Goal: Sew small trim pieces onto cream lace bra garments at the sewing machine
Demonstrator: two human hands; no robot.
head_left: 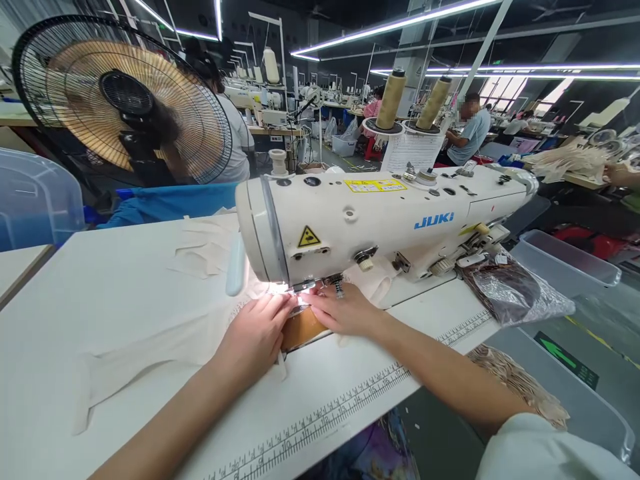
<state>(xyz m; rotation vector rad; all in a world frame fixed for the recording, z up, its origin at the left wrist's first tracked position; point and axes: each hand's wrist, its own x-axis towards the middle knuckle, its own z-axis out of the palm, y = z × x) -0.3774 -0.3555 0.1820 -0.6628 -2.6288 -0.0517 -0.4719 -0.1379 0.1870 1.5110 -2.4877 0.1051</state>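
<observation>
My left hand is at the lit needle area of a white sewing machine, its fingertips pressed together on a thin cream garment piece. The piece trails flat to the left over the white table. Close by on the other side of the presser foot, my right hand has its fingers closed on the same fabric. A brown plate shows between the hands. The exact edge under the needle is hidden by glare and fingers.
A pale blue bar stands left of the machine head, near more cream fabric. A plastic bag lies on the right end. Ruler tape runs along the front edge. A large fan stands behind; people sit farther back.
</observation>
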